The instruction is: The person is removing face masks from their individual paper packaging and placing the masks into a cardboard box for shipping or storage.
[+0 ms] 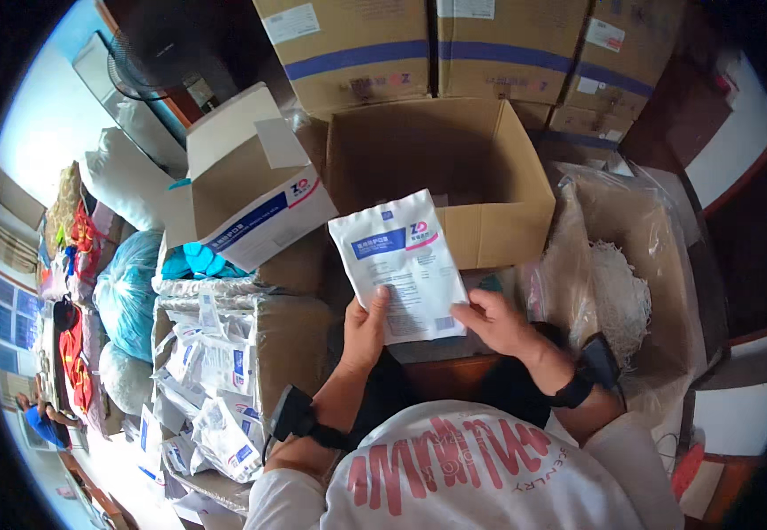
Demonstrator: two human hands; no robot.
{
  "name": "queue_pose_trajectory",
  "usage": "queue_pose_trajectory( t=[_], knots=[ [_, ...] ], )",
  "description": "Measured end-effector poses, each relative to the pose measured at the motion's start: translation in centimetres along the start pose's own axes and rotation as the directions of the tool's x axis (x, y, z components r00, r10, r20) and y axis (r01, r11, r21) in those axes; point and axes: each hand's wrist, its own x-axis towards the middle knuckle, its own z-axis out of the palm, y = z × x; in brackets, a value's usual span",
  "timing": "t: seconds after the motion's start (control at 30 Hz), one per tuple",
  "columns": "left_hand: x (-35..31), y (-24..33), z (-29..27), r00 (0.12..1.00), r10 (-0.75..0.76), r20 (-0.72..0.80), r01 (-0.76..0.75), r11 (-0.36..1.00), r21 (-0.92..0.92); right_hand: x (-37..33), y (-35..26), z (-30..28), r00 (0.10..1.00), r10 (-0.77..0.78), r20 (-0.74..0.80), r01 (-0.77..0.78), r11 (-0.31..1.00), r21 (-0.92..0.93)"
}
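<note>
A flat white packet (398, 274) with a blue label band and small print is held up in front of me, tilted slightly. My left hand (365, 329) grips its lower left edge, the thumb lying on the front. At the lower right corner my right hand (494, 323) pinches the packet between thumb and fingers. Whether there is one packet or a thin stack cannot be made out. Just beyond it stands an open brown cardboard box (498, 231), its inside in shadow.
To my left a carton (290, 340) is heaped with similar white packets (215, 380). Above it a white printed box (282, 221) leans open over blue-green items (198, 262). On the right, a plastic-lined carton (679, 283) holds pale thin strips (622, 296). Tall sealed cartons (357, 53) stand behind.
</note>
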Motion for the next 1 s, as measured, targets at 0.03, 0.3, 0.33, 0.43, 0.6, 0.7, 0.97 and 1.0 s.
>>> queue_pose_trajectory(
  t=[0.03,0.3,0.33,0.43,0.6,0.7,0.97,1.0],
  knots=[
    [-0.3,0.6,0.3,0.999,0.033,-0.013,-0.032,0.996,0.088,0.4,-0.1,0.7,0.998,-0.018,-0.053,0.019,0.999,0.028],
    [0.7,1.2,-4.4,0.99,0.11,-0.093,-0.121,0.986,-0.113,0.7,-1.2,-5.2,0.907,0.139,-0.398,0.076,0.875,0.478],
    [0.7,1.1,-4.7,0.987,0.146,-0.06,-0.153,0.98,-0.126,0.2,-1.7,-5.6,0.911,0.149,-0.385,0.087,0.842,0.532],
    [0.6,2.0,-4.5,0.977,0.21,-0.025,-0.212,0.968,-0.133,-0.6,-0.6,-6.6,0.887,0.145,-0.438,0.055,0.909,0.413],
    [1.1,3.3,-3.3,0.934,0.346,-0.087,-0.351,0.935,-0.046,0.2,-2.9,-5.4,0.91,0.124,-0.395,0.088,0.874,0.477],
    [1.6,3.5,-5.5,0.874,0.453,-0.173,-0.384,0.865,0.323,1.6,-3.3,-4.9,0.96,0.002,-0.282,0.062,0.975,0.215],
    [2.1,10.9,-0.2,0.69,0.588,0.423,-0.651,0.248,0.718,3.8,-9.9,-3.3,0.961,-0.069,0.268,0.189,0.873,-0.451],
    [1.8,11.2,0.9,0.674,0.514,0.53,-0.711,0.256,0.655,4.1,-9.9,-3.0,0.962,-0.069,0.265,0.186,0.873,-0.451]
  ],
)
